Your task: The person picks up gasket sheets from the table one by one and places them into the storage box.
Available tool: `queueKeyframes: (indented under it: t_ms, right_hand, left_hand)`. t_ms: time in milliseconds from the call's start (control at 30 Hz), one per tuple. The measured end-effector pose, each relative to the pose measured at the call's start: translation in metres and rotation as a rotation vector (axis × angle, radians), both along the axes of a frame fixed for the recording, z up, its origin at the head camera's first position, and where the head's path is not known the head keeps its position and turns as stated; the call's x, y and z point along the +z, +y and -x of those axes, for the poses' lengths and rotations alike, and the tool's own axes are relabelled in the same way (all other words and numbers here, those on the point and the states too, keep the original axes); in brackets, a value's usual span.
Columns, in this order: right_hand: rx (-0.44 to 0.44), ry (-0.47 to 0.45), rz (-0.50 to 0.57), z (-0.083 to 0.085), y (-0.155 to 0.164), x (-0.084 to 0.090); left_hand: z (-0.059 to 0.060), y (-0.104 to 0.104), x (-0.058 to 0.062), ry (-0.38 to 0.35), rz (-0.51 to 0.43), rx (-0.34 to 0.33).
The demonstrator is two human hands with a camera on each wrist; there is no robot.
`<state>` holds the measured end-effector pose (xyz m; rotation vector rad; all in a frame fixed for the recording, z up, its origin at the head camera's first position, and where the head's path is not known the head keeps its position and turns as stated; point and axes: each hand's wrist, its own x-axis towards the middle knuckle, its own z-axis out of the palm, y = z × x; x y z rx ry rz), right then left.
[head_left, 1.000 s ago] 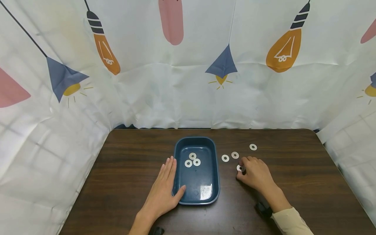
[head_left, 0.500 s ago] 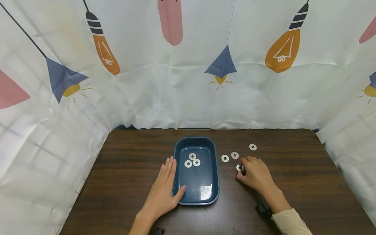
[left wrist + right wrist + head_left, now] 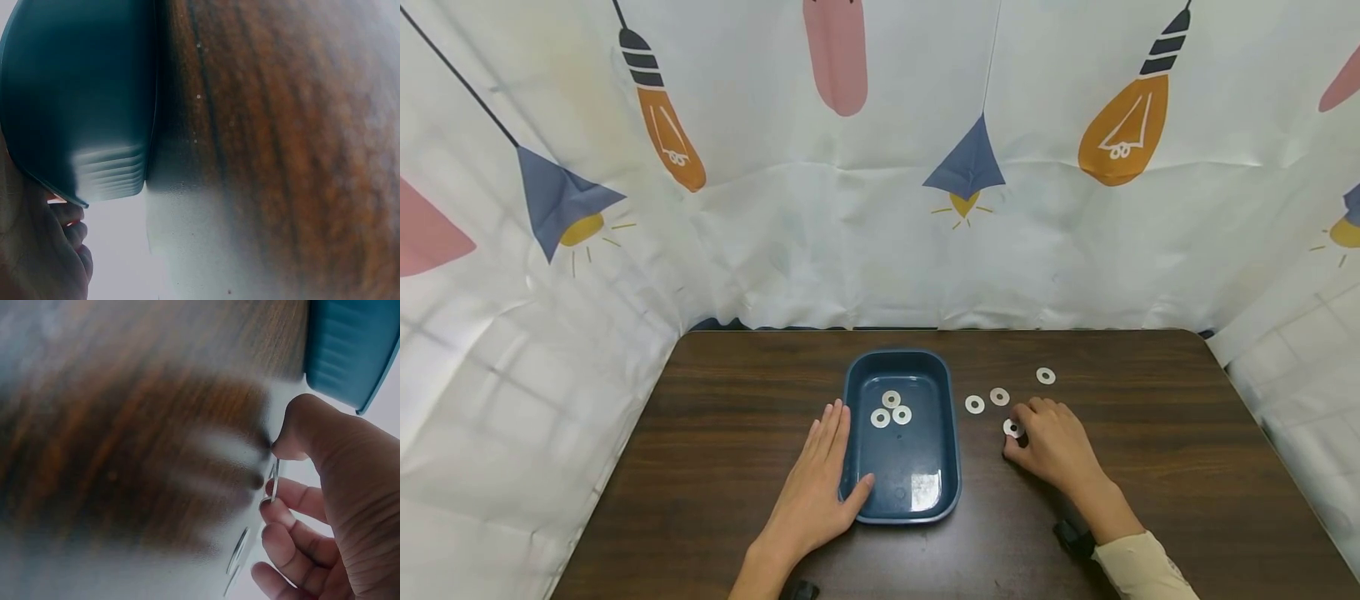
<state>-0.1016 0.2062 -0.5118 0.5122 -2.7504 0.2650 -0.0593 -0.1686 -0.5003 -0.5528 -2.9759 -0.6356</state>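
Left hand [image 3: 820,492] flat on desk [image 3: 715,433], fingers straight, pressed against left wall of tray [image 3: 951,467]; thumb at tray's near left corner. Three washers [image 3: 891,408] in tray's far half. Right hand [image 3: 1052,446] right of tray, pinching washer [image 3: 1012,428] on edge at desk surface. Three loose washers [image 3: 999,397] beyond, toward far edge.

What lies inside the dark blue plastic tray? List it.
Inside the dark blue plastic tray, three flat white washers lie clustered near its far end, touching or nearly so. The rest of the floor shows bare with a glare patch. The left hand covers only the tray's outer left wall.
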Motion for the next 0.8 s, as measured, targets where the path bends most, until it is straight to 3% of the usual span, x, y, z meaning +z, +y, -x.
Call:
queueKeyframes:
  t_ms: [200, 467, 800]
  right_hand:
    - [-0.001, -0.035, 0.004, 0.0, 0.0, 0.002]
    - [0.034, 0.009, 0.016, 0.001, -0.002, 0.008]
    - [0.052, 0.04, 0.049, 0.0, -0.004, 0.011]
  left_hand:
    - [-0.001, -0.001, 0.001, -0.024, -0.001, 0.007]
    - [0.0, 0.0, 0.002, -0.035, 0.0, 0.011]
    - [-0.001, 0.0, -0.001, 0.038, 0.0, 0.005]
